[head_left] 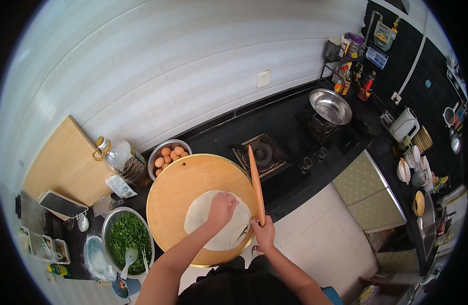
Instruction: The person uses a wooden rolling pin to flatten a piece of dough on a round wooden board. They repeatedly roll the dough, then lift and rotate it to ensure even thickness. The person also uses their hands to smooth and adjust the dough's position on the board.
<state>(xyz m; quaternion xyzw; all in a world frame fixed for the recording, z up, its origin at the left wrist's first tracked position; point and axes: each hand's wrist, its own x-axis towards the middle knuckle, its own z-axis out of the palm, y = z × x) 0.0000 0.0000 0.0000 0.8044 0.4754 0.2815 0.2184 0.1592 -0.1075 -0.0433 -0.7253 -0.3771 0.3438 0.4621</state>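
A thin round sheet of pale dough (203, 229) lies on a round wooden board (193, 175). A dark green patch shows at its right edge. Over the upper middle of the dough is my left hand (222, 209), with its fingers curled together; whatever they may hold is hidden. My right hand (265, 233) is closed round the near end of a tapered wooden rolling pin (256, 183). The pin points away from me, past the board's right rim, and its far tip overlaps the stove burner in view.
Left of the board stand a metal bowl of chopped greens (124, 229) with a spoon (129, 258), a bowl of eggs (167, 156) and an oil jug (126, 160). A gas burner (264, 155) lies to the right, and a steel pan (331, 107) sits farther back.
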